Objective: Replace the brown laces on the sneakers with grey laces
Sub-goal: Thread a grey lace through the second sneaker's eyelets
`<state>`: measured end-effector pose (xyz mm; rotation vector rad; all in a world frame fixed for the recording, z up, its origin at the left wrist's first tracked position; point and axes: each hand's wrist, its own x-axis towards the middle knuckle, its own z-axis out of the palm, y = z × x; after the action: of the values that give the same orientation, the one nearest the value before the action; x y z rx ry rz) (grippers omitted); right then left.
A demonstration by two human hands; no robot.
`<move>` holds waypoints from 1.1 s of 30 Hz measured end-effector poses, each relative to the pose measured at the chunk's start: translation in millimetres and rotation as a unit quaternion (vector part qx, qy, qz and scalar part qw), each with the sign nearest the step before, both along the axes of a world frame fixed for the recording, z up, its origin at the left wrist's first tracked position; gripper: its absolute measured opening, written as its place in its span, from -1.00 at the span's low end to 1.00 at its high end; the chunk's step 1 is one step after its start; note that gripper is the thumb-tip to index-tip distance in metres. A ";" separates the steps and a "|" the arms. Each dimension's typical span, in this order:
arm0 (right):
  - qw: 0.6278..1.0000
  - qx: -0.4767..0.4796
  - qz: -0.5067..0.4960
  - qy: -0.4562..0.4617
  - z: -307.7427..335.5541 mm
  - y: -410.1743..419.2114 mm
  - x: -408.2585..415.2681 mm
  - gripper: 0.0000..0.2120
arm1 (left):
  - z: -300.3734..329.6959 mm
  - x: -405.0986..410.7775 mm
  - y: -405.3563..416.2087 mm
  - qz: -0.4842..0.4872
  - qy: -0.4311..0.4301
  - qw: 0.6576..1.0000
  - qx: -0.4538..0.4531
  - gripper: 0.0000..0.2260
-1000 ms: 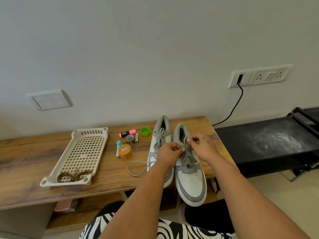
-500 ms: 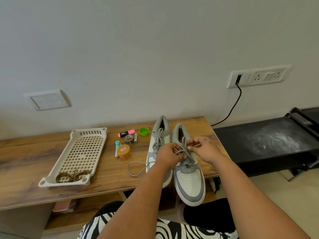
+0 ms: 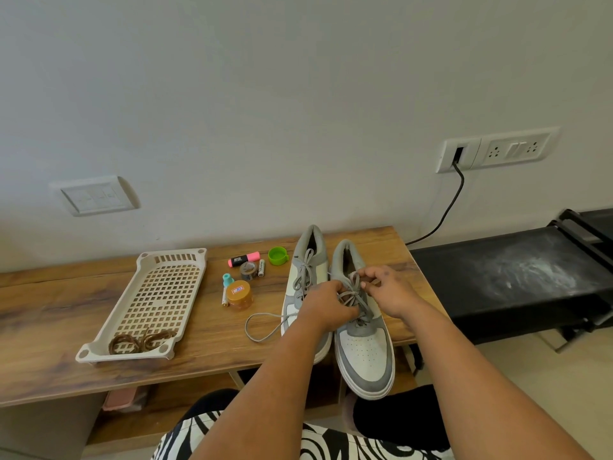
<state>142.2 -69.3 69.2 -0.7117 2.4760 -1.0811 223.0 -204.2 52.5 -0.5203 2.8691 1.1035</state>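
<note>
At the tabletop's [image 3: 205,343] right end stand 2 sneakers [image 3: 360,327] side by side, toes overhanging the front edge. The left hand [image 3: 323,305] and right hand [image 3: 388,288] each pinch the grey lace [image 3: 353,293] over the right shoe's eyelets. The lace looks soft, light and limp; best pinched near its stiff tips.

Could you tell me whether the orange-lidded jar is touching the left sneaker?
Apart. The head view shows bare tabletop between the orange-lidded jar and the left sneaker.
</note>
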 end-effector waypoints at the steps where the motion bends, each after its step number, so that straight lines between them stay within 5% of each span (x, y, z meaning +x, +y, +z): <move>1: 1.000 0.003 0.008 -0.005 -1.2 -1.3 -0.9 -0.72 | 0.1 -0.1 -0.2 -0.001 0.000 1.000 0.000 -0.77; 33: 0.997 0.022 0.076 -0.006 -2.5 -1.9 -13.7 -0.79 | -9.9 -7.3 -2.8 0.042 0.063 0.996 0.043 -0.89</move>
<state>128.6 -71.2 66.7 -0.8604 2.3842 -0.9693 215.7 -207.0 42.7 -0.5921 2.9142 1.3114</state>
